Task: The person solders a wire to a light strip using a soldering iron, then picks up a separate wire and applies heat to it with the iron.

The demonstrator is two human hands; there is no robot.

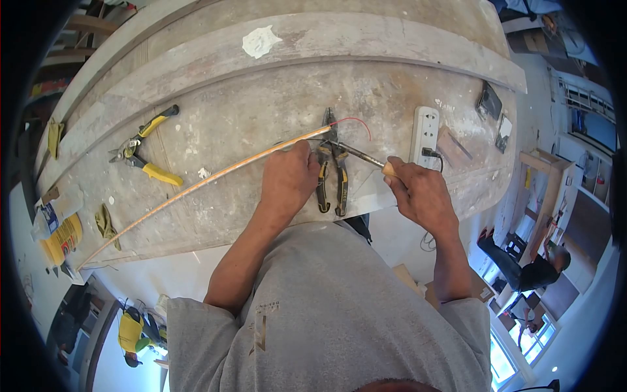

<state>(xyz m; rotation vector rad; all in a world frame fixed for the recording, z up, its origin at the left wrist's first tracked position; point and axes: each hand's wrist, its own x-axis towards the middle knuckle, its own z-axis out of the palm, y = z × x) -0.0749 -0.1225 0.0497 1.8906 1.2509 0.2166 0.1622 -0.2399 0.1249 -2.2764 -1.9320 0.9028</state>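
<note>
A long, thin LED strip light point(215, 176) with orange and white bands lies slantwise across the workbench, a red wire point(356, 119) curling from its far end. My left hand point(287, 173) is closed against the strip near that end, pinching a thin dark wire point(317, 138). In my right hand point(421, 196) is a soldering iron point(362, 155) with a wooden handle, its tip at the strip's end. Under that end lie black-and-yellow pliers point(341, 183), between my two hands. The exact contact at the tip is too small to make out.
Yellow-handled snips point(140, 147) lie left on the workbench point(228, 98). A white power strip point(426, 134) with a black plug sits right, beside a wooden block point(455, 144). A yellow-labelled container point(62, 238) stands far left. Other people point(134, 330) are in the background.
</note>
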